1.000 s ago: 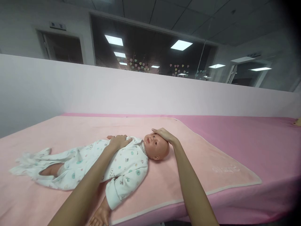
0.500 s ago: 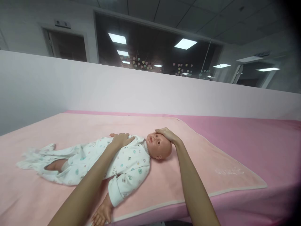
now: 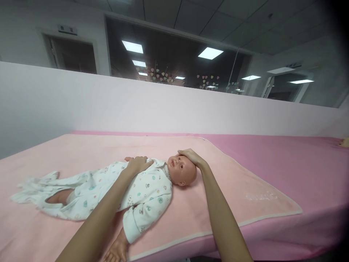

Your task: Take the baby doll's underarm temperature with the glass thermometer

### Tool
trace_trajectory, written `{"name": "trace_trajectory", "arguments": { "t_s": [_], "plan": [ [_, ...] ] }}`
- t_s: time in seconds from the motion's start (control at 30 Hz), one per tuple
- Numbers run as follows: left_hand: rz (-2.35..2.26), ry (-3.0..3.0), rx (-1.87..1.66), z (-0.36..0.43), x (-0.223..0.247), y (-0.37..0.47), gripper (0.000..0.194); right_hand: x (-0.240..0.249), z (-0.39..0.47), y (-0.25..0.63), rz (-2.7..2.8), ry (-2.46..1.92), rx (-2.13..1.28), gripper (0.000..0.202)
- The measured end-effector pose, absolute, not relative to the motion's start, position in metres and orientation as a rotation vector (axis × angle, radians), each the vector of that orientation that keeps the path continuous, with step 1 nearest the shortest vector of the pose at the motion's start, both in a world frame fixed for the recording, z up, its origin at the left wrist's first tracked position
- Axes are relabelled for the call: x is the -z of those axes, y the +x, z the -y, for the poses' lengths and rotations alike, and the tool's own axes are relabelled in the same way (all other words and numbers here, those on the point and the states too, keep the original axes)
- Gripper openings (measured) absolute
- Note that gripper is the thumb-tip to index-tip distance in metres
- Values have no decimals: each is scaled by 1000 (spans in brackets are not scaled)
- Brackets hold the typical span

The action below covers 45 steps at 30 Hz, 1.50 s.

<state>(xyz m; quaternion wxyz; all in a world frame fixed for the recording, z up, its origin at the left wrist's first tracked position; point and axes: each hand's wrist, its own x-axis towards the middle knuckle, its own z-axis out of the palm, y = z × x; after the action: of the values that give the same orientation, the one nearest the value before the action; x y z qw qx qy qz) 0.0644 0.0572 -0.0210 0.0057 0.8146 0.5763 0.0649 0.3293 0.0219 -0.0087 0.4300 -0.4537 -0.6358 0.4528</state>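
A baby doll (image 3: 182, 171) in a white patterned outfit (image 3: 152, 189) lies on its back, its head to the right and its legs to the left. My left hand (image 3: 138, 165) rests flat on the doll's chest, fingers extended over the cloth. Against the top of the doll's head lies my right hand (image 3: 191, 155), its fingers stretched along the forehead side. One bare doll hand (image 3: 116, 251) sticks out of a sleeve near the front edge.
The doll lies on a light pink blanket (image 3: 231, 189) spread over a darker pink cover (image 3: 272, 160). Behind it runs a low white wall (image 3: 163, 105). A small yellowish object (image 3: 345, 142) shows at the far right edge.
The view has shifted slightly, so the doll and both hands appear a little further left. Both hands keep their places on the doll. A yellowish object has appeared at the right edge.
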Motion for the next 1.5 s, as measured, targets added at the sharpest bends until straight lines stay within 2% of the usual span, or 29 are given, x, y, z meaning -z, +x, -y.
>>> {"name": "trace_trajectory", "arguments": {
  "t_s": [0.83,1.0,1.13,1.5],
  "plan": [
    [-1836,2549,-225,-56,23,65,57,9,-21,328,1604,-1120,-1060,35],
    [-1828,2556,-246,-57,24,65,58,8,-21,329,1570,-1145,-1012,45],
    [-1841,2533,-242,-57,26,65,59,10,-19,329,1593,-1132,-1061,37],
    [-1845,2559,-257,-58,27,64,59,8,-16,327,1586,-1106,-1048,32]
  ]
}}
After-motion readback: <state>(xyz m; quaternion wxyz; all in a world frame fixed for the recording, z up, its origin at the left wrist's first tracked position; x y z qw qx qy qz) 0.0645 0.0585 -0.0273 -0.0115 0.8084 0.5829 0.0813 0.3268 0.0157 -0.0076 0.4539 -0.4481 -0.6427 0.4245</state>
